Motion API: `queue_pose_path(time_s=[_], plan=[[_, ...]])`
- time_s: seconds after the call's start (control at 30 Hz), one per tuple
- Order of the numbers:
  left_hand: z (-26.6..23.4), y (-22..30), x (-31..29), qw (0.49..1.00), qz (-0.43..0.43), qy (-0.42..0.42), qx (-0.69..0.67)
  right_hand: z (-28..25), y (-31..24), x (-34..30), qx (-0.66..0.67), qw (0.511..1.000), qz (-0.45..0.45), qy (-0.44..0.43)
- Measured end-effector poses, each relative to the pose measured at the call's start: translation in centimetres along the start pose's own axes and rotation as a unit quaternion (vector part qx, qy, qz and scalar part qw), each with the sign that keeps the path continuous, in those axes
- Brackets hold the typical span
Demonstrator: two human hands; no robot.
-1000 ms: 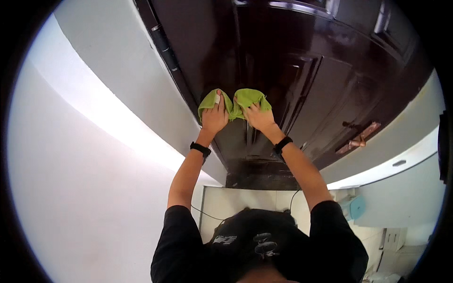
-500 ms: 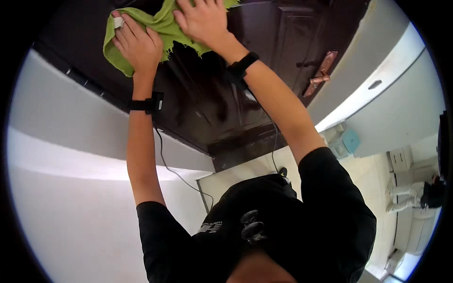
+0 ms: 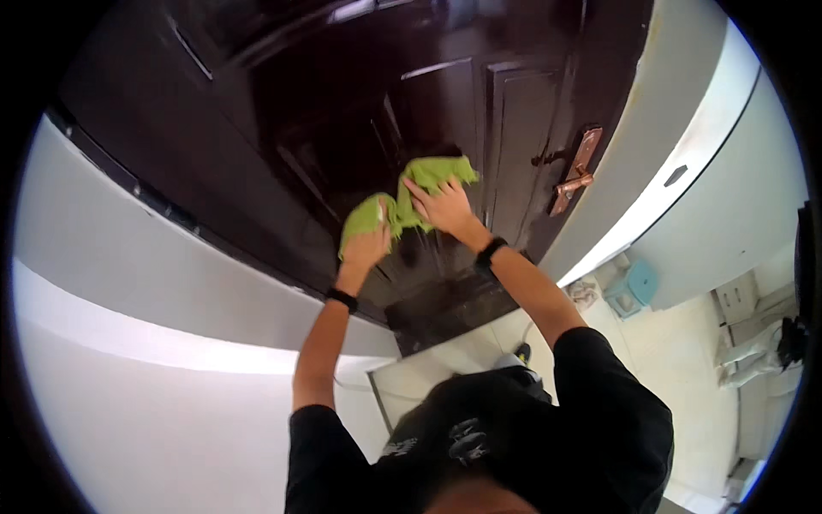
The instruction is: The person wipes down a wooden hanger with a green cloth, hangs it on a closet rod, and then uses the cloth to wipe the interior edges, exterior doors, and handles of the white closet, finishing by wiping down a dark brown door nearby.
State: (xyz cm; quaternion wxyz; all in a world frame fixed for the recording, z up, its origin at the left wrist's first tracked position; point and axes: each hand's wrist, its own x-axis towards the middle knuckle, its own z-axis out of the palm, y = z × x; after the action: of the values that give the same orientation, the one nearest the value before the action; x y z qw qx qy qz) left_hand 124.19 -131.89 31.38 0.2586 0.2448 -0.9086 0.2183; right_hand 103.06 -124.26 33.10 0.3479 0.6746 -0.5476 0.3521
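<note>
A green cloth (image 3: 438, 168) with frayed edges lies bunched against the lower part of a dark brown panelled door (image 3: 334, 103). My left hand (image 3: 368, 247) grips the cloth's left part, its fingertips partly hidden in the folds. On the right part, my right hand (image 3: 446, 208) holds the cloth against the door, fingers bent over it and thumb toward the left. Both hands are close together, with the cloth stretching between them. Black bands circle both wrists.
A copper-coloured door handle (image 3: 575, 176) sits on the door's right side. A pale wall (image 3: 137, 394) runs along the left. A light blue stool (image 3: 632, 287) stands on the tiled floor (image 3: 664, 343) at the right, near furniture.
Both hands have moved down the door and to the right, taking the green cloth with them. They are closer to my body, and more of the door's upper part shows.
</note>
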Motion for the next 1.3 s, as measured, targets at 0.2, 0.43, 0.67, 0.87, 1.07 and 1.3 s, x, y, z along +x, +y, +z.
queue_pose_path(time_s=[0.2, 0.43, 0.67, 0.87, 1.07, 1.3], plan=[[-4.4, 2.1, 6.5, 0.999, -0.029, -0.018, 0.030, -3.6, 3.6, 2.3, -0.093, 0.983, 0.150, 0.047], [-13.6, 4.8, 22.9, 0.960, -0.022, 0.270, 0.065, -11.6, 14.0, 12.6, -0.148, 0.954, 0.133, 0.224], [-10.2, 13.1, 29.1, 0.968, -0.021, 0.239, 0.074, -15.1, 24.7, 10.4, -0.187, 0.942, 0.133, 0.245], [-1.0, 21.7, 27.1, 0.980, 0.024, 0.195, 0.039, -14.2, 29.2, 1.9, -0.172, 0.964, 0.147, 0.141], [3.3, 24.4, 23.9, 0.989, 0.115, 0.043, 0.077, -13.6, 32.2, -7.1, -0.131, 0.981, 0.142, -0.008], [-4.6, 22.7, 30.6, 0.993, -0.045, 0.110, -0.003, -17.6, 34.2, -1.1, -0.187, 0.972, 0.109, 0.092]])
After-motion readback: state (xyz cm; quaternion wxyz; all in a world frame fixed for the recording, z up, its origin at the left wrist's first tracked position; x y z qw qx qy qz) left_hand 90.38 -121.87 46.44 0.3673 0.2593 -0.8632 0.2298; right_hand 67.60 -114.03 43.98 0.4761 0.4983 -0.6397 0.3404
